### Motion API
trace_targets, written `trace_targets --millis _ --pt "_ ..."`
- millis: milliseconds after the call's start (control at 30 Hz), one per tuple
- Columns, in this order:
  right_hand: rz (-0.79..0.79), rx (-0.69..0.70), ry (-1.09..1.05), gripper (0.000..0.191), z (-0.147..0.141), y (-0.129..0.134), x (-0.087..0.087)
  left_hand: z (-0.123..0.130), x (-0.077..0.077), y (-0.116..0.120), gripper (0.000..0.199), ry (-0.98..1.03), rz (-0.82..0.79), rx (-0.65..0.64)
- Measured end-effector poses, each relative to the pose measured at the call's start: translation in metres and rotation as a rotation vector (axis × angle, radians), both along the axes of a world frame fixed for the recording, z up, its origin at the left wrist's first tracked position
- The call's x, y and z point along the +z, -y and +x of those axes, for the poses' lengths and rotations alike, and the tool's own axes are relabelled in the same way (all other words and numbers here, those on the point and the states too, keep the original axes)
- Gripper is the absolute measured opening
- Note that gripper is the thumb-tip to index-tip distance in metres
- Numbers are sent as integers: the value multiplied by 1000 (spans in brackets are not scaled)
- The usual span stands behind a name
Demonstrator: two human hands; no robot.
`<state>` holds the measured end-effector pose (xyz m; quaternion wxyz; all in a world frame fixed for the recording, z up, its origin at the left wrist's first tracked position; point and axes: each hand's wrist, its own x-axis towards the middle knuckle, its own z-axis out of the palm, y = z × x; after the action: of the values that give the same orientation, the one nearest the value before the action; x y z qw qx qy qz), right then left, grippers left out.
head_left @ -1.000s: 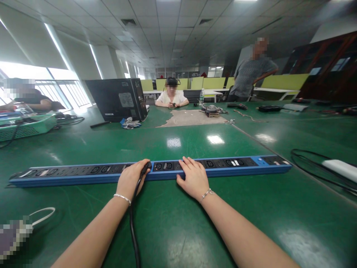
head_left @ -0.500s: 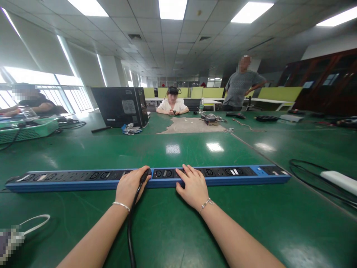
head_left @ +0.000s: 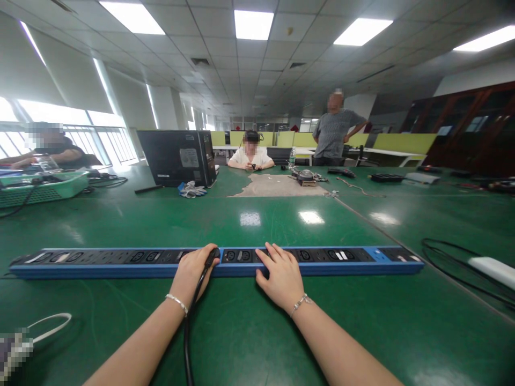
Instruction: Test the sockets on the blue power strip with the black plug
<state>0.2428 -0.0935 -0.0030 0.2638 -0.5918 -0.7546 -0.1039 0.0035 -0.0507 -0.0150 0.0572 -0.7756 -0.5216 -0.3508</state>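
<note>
A long blue power strip (head_left: 249, 269) with black sockets lies across the green table in front of me. My left hand (head_left: 192, 274) is closed around a black plug (head_left: 213, 257) at the strip's middle; whether its pins sit in a socket is hidden. From the plug a thick black cable (head_left: 189, 338) runs down past my wrist to the bottom of the view. Just right of it, my right hand (head_left: 281, 276) lies on the strip with fingers spread, thumb against the front side. Nothing shows in that hand.
A black computer case (head_left: 177, 158) stands at the back left, with gloves (head_left: 192, 189) beside it. Far left is a green basket (head_left: 60, 187). A white bar-shaped object (head_left: 493, 271) and black cables lie right. Two people are across the table, another at far left.
The whole view has shifted slightly, with the scene lower in the picture. Both hands keep their places on the strip. The standing person appears a little further left.
</note>
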Motion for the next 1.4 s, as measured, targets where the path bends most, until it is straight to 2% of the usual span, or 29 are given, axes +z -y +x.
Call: trace_targets --millis 133,333,500,633,733,933,1167,1267,1400 --pt "-2 -4 3 43 0 0 0 1 -2 -1 31 76 -13 4" --pt "3 0 -3 43 0 0 0 -7 15 4 36 269 -43 136" --pt "1 1 -4 43 0 0 1 -35 29 2 39 244 -70 270" --pt "-7 3 -1 43 0 0 2 -66 38 -3 41 317 -83 397" --pt "-9 2 5 43 0 0 2 -79 39 -4 40 348 -138 351" --pt "-4 -7 17 43 1 -2 0 -81 31 -6 40 300 -183 228" --pt "8 -8 41 43 1 -2 1 -84 27 -10 43 260 -256 219" --pt "8 -10 46 42 2 -2 1 -84 30 -9 42 311 -203 226" --pt "9 -12 52 43 2 -2 0 -96 35 -8 42 361 -108 326"
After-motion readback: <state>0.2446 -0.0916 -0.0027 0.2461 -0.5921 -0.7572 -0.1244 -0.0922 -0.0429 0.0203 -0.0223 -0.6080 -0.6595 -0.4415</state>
